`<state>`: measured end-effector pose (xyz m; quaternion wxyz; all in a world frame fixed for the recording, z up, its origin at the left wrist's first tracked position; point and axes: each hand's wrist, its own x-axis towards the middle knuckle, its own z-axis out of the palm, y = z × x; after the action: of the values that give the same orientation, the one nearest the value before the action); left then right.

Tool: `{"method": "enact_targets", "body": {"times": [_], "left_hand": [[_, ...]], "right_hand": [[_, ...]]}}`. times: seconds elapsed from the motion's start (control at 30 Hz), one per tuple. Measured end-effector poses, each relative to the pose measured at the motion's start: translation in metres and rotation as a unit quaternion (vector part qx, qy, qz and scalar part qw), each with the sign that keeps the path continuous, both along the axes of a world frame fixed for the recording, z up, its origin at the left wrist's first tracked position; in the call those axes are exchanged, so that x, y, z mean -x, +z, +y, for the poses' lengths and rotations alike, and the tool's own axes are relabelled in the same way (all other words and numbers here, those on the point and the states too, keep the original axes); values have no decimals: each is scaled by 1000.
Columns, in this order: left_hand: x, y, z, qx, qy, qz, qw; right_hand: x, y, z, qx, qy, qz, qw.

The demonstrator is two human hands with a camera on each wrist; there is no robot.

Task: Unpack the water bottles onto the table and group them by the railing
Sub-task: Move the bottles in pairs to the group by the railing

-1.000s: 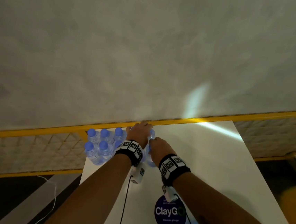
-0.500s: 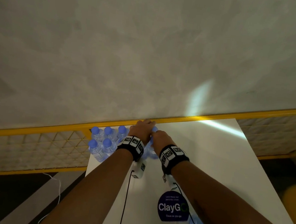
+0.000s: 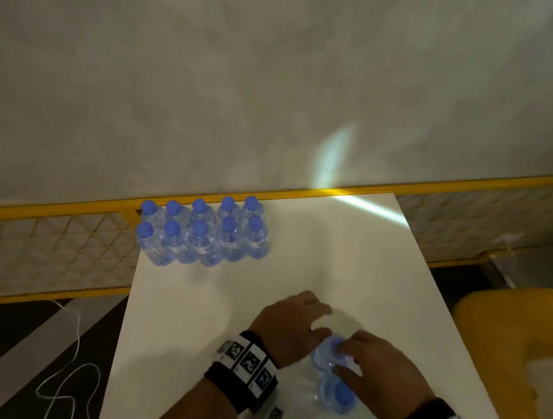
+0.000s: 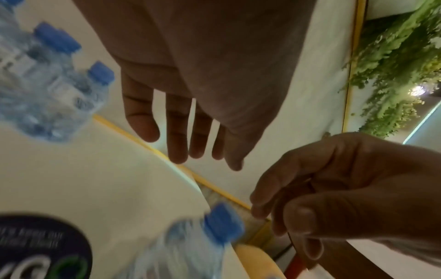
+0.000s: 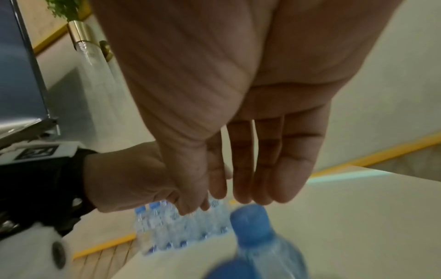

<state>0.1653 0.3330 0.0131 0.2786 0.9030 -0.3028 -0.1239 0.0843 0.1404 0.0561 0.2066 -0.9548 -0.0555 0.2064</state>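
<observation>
Pale, mottled flooring spreads beyond a yellow metal railing [image 3: 304,191] that borders the smooth white rectangular table [image 3: 331,255]. Against that railing, at the table's far left corner, ten clear ribbed plastic water bottles with round blue caps [image 3: 203,232] stand upright in two rows of five, long axes vertical. Near the front edge, two more clear blue-capped bottles [image 3: 336,380] stand upright amid crinkled transparent wrap. Above them, the left hand [image 3: 291,325] hovers with straight, slightly spread fingers [image 4: 176,132], gripping nothing. Just beside it, the right hand [image 3: 385,365] reaches over the caps, fingers straight and close together; contact with the caps is unclear.
</observation>
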Motion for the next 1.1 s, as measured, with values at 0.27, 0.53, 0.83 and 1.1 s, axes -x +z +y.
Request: {"method": "enact_targets", "body": {"times": [0.27,0.53,0.83,1.1], "left_hand": [[39,-31,-43,-45,-32,67,996],[8,-12,-41,-62,8,33,997],[-167,33,3,-115,127,-107,979],[-244,-9,29,-216,169,-99,957]], "right_hand": [[50,-33,13,37,13,-2,999],[44,-48,22,20,17,-31,999],[33,-39,24,-39,10,2,999],[5,-26,24,-5,33,82,996]]}}
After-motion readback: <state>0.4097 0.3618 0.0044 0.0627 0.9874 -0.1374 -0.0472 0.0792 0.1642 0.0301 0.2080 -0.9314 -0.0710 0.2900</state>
